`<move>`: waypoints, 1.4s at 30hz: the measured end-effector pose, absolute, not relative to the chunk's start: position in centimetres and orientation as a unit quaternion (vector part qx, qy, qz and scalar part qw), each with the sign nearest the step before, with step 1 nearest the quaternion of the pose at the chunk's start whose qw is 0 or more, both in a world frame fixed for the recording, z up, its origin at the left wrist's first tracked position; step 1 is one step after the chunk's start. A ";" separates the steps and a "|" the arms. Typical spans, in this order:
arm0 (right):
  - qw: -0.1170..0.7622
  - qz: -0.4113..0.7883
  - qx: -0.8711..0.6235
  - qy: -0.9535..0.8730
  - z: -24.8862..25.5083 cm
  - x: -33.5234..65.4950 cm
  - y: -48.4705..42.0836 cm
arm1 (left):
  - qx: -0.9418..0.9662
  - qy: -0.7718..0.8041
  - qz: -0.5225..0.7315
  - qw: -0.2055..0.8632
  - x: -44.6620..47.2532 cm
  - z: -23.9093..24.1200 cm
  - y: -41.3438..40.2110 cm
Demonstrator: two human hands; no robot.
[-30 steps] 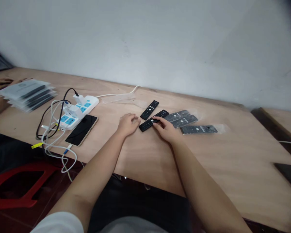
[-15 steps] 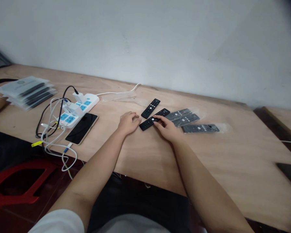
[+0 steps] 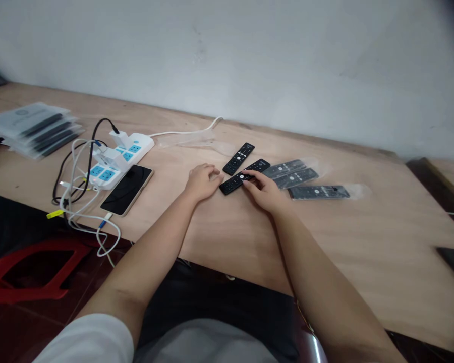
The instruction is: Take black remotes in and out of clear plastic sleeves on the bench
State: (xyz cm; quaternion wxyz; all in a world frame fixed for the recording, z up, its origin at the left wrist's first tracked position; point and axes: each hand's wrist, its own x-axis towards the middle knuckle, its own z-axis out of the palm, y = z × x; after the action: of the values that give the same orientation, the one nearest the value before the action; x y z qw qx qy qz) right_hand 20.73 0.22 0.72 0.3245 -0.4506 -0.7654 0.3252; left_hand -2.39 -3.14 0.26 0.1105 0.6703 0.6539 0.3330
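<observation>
Fingertips (image 3: 249, 176) of the right hand (image 3: 265, 194) lay across the middle of the black remote (image 3: 232, 184), pressing down on its button face. The thumb was hidden, so it could not be told whether the hand clasped the remote or only rested on it. The remote lay flat on the plywood table (image 3: 363, 242), its long axis running from 8 o'clock to 2 o'clock. At its 8 o'clock end sat the left hand (image 3: 201, 182), knuckles up and fingers loosely curled around nothing. Whether its tips met the remote's end was unclear.

The remote was a slim, matte plastic bar with small pale buttons and one round white key near the middle. A second bare remote (image 3: 238, 159) of the same shape lay just beside it at 11 o'clock, nearly parallel.

At 3 o'clock of the right hand, three more remotes lay sealed in clear, glossy bags: two bagged remotes (image 3: 292, 173) close together and a single bagged remote (image 3: 319, 192) nearer the table's edge. Far off at 9 o'clock, a stack of bagged remotes (image 3: 34, 128) sat in similar sleeves.

Between that stack and the hands lay a white power strip (image 3: 117, 160) with blue sockets, several plugs and looping cables (image 3: 79, 201) in it, and a dark glass phone (image 3: 126, 189) touching its near side.
</observation>
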 end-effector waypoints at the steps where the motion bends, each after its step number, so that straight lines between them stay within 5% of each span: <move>1: 0.324 0.323 -0.451 -0.766 0.7 20.7 0.2 | 0.671 0.655 0.330 0.109 -2.4 0.2 -3.1; 42: 0.333 0.329 -0.457 -0.756 0.8 20.7 0.2 | 0.672 0.654 0.334 0.094 -2.8 -0.5 -2.8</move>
State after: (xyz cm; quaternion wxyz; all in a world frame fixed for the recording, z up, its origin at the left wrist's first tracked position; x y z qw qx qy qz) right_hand 20.69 0.23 0.81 0.3329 -0.4570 -0.7563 0.3293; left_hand -2.84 -2.76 -0.49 0.0943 0.6724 0.6536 0.3344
